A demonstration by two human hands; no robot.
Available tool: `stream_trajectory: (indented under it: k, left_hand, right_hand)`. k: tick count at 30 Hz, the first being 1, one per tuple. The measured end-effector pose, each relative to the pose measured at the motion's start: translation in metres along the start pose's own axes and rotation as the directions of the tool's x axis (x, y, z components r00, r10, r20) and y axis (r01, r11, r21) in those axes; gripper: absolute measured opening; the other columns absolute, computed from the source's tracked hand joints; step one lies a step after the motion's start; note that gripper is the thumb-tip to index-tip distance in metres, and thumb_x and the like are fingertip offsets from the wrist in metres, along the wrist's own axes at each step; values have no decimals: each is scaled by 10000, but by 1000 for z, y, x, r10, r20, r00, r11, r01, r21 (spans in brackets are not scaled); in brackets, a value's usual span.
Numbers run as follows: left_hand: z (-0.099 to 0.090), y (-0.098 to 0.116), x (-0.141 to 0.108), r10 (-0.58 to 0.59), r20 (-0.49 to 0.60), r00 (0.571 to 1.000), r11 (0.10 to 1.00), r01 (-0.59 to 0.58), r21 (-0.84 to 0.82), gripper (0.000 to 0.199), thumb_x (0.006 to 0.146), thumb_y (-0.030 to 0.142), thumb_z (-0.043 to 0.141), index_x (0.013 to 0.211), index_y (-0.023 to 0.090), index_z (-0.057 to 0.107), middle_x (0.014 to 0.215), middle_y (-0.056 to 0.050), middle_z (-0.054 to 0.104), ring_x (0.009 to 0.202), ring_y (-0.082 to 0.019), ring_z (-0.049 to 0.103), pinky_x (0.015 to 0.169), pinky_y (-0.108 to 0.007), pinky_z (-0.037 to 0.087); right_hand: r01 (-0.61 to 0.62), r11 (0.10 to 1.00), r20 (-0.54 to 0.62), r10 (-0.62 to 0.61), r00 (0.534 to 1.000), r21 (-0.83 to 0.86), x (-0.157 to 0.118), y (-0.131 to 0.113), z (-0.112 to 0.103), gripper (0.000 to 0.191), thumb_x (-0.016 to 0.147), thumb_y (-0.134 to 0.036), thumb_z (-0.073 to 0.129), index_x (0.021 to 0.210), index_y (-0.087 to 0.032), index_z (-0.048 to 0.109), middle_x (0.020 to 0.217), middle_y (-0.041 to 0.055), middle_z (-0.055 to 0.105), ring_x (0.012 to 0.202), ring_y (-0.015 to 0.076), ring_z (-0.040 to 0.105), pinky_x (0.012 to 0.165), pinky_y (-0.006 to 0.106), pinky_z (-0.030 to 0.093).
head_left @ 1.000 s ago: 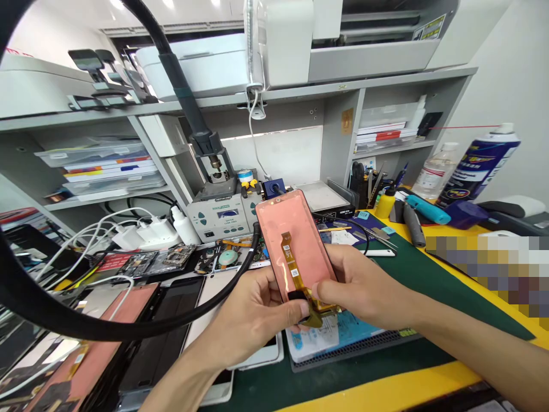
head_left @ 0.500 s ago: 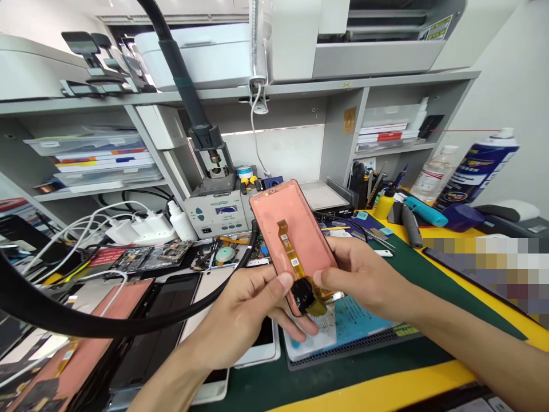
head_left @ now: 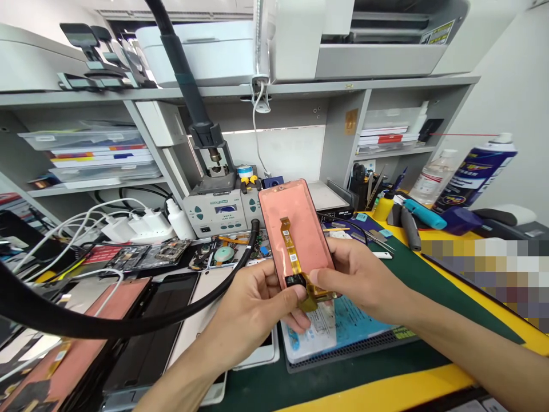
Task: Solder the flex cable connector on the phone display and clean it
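A phone screen [head_left: 302, 229] with a copper-pink back is tilted up in front of me, between both hands. A gold flex cable [head_left: 290, 246] runs along its back down to a black patch near the lower edge. My left hand [head_left: 261, 292] grips the lower left side, its thumb pressed on the black patch. My right hand [head_left: 360, 272] holds the lower right edge, with the thumb on the back beside the cable. Below the screen lies a blue and white package [head_left: 347, 329] on the green mat.
A thick black hose [head_left: 180, 317] loops across the left of the bench, above several phones and screens. A grey soldering station [head_left: 218, 212] stands behind. Tweezers, bottles and a blue spray can [head_left: 476, 171] are at the back right.
The phone screen has turned slightly more upright and shifted a little right. My left thumb has slid right, over the black patch. Both hands still hold the screen.
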State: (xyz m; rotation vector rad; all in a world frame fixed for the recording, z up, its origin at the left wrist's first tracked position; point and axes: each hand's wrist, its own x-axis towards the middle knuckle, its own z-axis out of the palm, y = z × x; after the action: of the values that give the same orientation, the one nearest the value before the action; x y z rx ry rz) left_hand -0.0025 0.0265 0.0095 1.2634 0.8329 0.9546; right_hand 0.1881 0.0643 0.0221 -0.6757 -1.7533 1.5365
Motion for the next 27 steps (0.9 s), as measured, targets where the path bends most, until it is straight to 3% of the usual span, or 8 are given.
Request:
stream_trajectory:
  k: [6, 10, 14, 18, 21, 27]
  left_hand:
    - [0, -2, 1, 1, -14, 1000, 999, -1, 34, 266, 898, 363, 629, 1003, 119, 648, 836, -52, 693, 608, -164, 715, 590, -276, 593]
    - [0, -2, 0, -30, -37, 999, 999, 29, -32, 300, 930, 404, 566, 900, 108, 605, 739, -56, 686, 662, -230, 742, 630, -348, 615]
    - [-1, -1, -2, -39, 40, 998, 996, 42, -83, 322, 966, 406, 500, 808, 129, 541, 744, -107, 732, 676, -233, 751, 674, -362, 616]
    - [0, 2, -3, -18, 82, 996, 996, 25, -81, 255, 966, 366, 513, 950, 120, 576, 774, -122, 748, 678, -221, 747, 658, -341, 610]
    - [5, 4, -1, 19, 24, 1000, 998, -17, -55, 203, 924, 308, 594, 1012, 126, 586, 745, -69, 724, 637, -175, 720, 622, -290, 598]
    - [11, -1, 0, 47, -90, 995, 997, -52, -55, 198, 892, 311, 626, 923, 120, 584, 639, -44, 689, 568, -141, 659, 588, -267, 569]
  right_hand:
    - [3, 999, -18, -4, 1000, -48, 1, 2, 2, 21, 878, -168, 572, 870, -149, 574, 696, -30, 488, 610, 99, 419, 537, 217, 355]
    - [1, 1000, -16, -1, 1000, -21, 3, 0, 2, 31, 868, -164, 583, 844, -143, 582, 699, -25, 521, 602, 93, 446, 533, 209, 373]
    - [-28, 1000, -26, 28, 999, -10, 4, -1, -1, 43, 863, -177, 588, 853, -137, 598, 699, -16, 541, 597, 101, 474, 525, 215, 404]
    - [7, 1000, -67, -9, 998, -29, 5, 2, -5, 56, 866, -188, 597, 831, -146, 611, 706, -13, 542, 599, 105, 479, 532, 226, 426]
    - [58, 998, -114, -61, 992, -28, 5, 4, -6, 41, 881, -192, 606, 868, -159, 627, 741, -10, 575, 626, 105, 500, 553, 219, 432]
    - [82, 997, -158, -80, 984, 2, 3, 7, -2, 68, 910, -242, 617, 923, -180, 641, 831, 7, 636, 692, 125, 549, 590, 230, 459]
